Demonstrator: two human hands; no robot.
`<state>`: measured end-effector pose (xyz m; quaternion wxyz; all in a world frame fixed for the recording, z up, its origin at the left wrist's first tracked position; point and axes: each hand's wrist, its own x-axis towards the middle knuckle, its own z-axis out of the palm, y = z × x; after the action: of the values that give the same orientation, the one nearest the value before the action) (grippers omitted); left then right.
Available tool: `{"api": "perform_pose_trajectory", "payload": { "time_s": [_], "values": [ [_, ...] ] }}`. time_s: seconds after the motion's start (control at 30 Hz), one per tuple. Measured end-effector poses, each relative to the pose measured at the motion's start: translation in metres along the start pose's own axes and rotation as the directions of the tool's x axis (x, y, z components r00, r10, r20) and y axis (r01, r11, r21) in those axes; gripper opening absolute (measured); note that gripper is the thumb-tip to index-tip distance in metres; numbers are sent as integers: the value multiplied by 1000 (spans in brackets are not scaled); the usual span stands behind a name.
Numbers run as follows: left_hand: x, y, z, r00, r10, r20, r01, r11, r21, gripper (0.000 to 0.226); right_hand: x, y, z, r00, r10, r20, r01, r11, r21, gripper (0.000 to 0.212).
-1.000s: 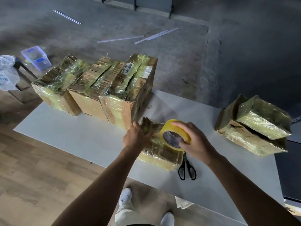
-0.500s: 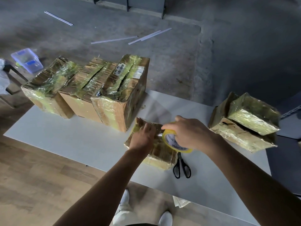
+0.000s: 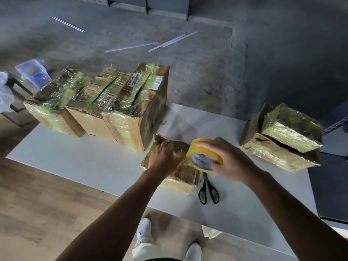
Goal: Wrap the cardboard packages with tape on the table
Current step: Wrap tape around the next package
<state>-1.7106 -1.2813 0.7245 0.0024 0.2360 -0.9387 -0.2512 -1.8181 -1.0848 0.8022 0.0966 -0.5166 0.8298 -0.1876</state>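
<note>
Far to the left of the left hand, past the worktop's (image 3: pixel 75 159) edge, a clear plastic tub (image 3: pixel 33 73) with blue labels sits low beside a white bag (image 3: pixel 3 91). Nearer, still left of that hand and beyond it, three tall cardboard boxes (image 3: pixel 90 121) stand side by side, touching, their tops and near faces banded in shiny yellowish tape. The left hand (image 3: pixel 162 157) lies on top of a small flat package (image 3: pixel 185 176) already glossy with tape, fingers bent down over its far part. Whether they grip or only press I cannot tell. Just to its right, over the package's right edge, the right hand (image 3: pixel 229 159) grasps a roll of yellow tape (image 3: pixel 204 157), fingers curled over the rim and the printed core facing the person. Just below the right hand, black scissors (image 3: pixel 208 189) lie on the worktop beside the package, handles toward the person. Well to the right of that hand, two taped packages (image 3: pixel 273 155) sit stacked, the smaller on top.
</note>
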Motion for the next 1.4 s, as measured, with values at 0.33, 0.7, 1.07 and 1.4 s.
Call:
{"api": "perform_pose_trajectory", "payload": {
  "time_s": [0.33, 0.7, 1.07, 1.4],
  "values": [
    [2, 16, -1, 991, -111, 71, 102, 987, 127, 48, 3, -15, -25, 973, 134, 191, -73, 953, -295, 60],
    [1, 41, -4, 991, 81, 111, -93, 990, 105, 21, -30, 7, -6, 926, 222, 305, -61, 886, -460, 52],
    [-13, 87, 14, 983, 34, 179, -81, 962, 261, 37, -26, 12, 23, 941, 215, 262, -92, 906, -414, 52],
    [-5, 94, 7, 964, -56, 259, 11, 985, 172, 55, -37, 19, 45, 985, 144, 97, -109, 949, -297, 61]
  ]
}}
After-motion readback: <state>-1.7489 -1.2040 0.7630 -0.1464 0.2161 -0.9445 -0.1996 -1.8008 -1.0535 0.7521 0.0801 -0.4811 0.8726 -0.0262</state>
